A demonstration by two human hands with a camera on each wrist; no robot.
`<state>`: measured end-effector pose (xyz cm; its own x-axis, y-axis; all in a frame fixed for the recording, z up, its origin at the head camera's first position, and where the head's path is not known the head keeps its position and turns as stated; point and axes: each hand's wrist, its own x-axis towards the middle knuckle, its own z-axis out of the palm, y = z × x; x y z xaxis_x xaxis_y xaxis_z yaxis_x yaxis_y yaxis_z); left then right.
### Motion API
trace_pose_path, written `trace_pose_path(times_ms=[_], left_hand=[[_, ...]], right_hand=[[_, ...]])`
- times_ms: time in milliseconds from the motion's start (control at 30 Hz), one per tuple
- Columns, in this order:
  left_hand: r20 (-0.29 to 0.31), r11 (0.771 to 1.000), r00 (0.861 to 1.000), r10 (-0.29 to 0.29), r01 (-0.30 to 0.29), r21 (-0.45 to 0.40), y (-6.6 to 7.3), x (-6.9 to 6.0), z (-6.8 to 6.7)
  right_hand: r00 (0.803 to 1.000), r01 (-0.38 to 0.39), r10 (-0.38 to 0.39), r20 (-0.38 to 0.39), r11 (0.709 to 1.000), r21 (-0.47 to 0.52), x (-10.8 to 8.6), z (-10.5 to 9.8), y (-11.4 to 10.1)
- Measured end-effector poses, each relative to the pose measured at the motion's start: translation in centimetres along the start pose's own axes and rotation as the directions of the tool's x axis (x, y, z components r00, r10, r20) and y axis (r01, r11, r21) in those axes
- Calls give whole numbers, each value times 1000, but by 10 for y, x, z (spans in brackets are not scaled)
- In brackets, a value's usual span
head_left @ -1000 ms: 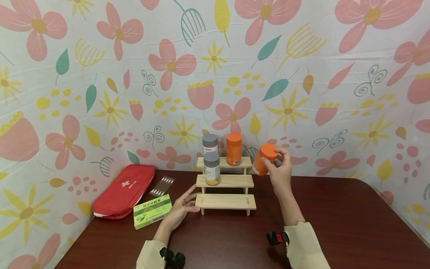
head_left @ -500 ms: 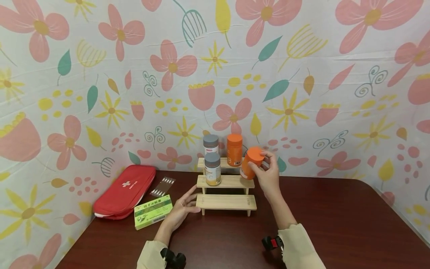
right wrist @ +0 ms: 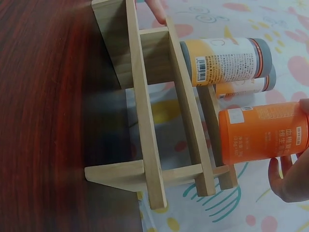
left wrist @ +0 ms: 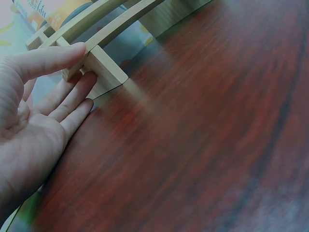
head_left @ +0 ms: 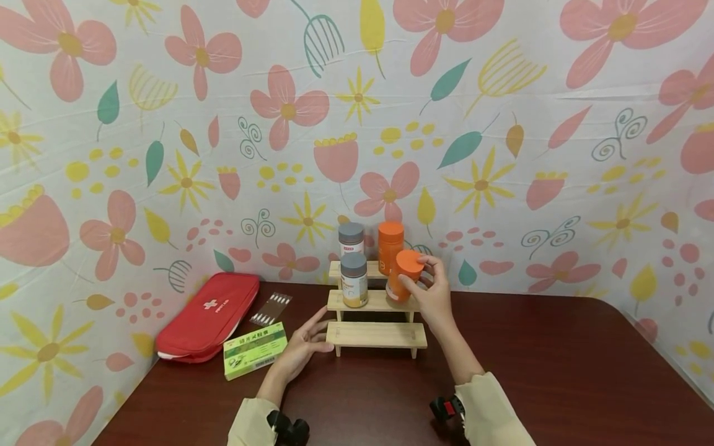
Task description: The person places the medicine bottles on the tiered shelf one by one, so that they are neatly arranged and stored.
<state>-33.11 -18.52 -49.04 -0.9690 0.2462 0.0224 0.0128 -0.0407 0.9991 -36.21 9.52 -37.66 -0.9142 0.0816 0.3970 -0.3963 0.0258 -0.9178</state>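
Observation:
My right hand (head_left: 437, 297) pinches an orange pill bottle (head_left: 403, 282) by its upper part, slightly tilted. In the right wrist view the bottle's base (right wrist: 224, 137) hangs just off the middle shelf of a three-step wooden stand (head_left: 376, 334). On that shelf's left stands a grey-capped bottle (head_left: 354, 285). Behind, on the top shelf, are another grey-capped bottle (head_left: 351, 235) and a second orange bottle (head_left: 390, 238), partly hidden. My left hand (head_left: 298, 353) holds the stand's left end, its thumb at the lowest board (left wrist: 120, 29) and fingers against the leg (left wrist: 108, 72).
Left of the stand lie a red first-aid pouch (head_left: 209, 316), a green medicine box (head_left: 255, 352) and a small clear pack of white-tipped sticks (head_left: 271, 308). A flower-printed cloth (head_left: 502, 204) hangs behind the dark wooden table (head_left: 558, 371).
My right hand has carried the orange bottle leftward and down, from beside the stand to over the right part of its middle shelf. The left hand has stayed at the stand.

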Motion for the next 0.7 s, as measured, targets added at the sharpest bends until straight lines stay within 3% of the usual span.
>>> trace_pose_path(times_ms=[700], left_hand=[[3,1000,1000,-5,5,-11,0,1,-1]], right_hand=[[1000,12,-10,24,996,-87,-2,5,5]])
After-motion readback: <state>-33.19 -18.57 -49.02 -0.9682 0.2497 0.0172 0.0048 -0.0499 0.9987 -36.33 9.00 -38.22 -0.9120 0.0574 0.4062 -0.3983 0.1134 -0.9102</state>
